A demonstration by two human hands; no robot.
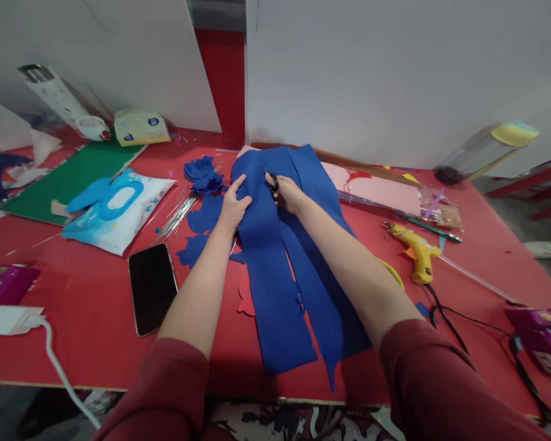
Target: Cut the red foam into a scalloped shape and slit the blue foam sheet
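Blue sheet (269, 257) is on the table (229, 358) straight ahead, long axis running away from me; slit runs up toward the scissors (274, 182), blades pointing far-left. Right hand (286, 193), nearer the slit, grips them. Left hand (234, 205) rests on the sheet's left edge, thumb and index spread.

On the red table (92, 306), a dark-screened phone (153, 290) lies face up near a blue-and-white wipes pack (144, 211), which overlaps a green sheet (50, 184). A pale yellow packet (141, 127) sits at the sheet's far corner. At the left edge, a white charger (9, 320) with a white cable (55, 352) lies beside a purple power strip (16, 282). On the right are a yellow glue gun (420, 248) with a black cord (452, 327), another purple unit (537, 343), and a clear, yellow-topped bottle (477, 150), which appears tilted.
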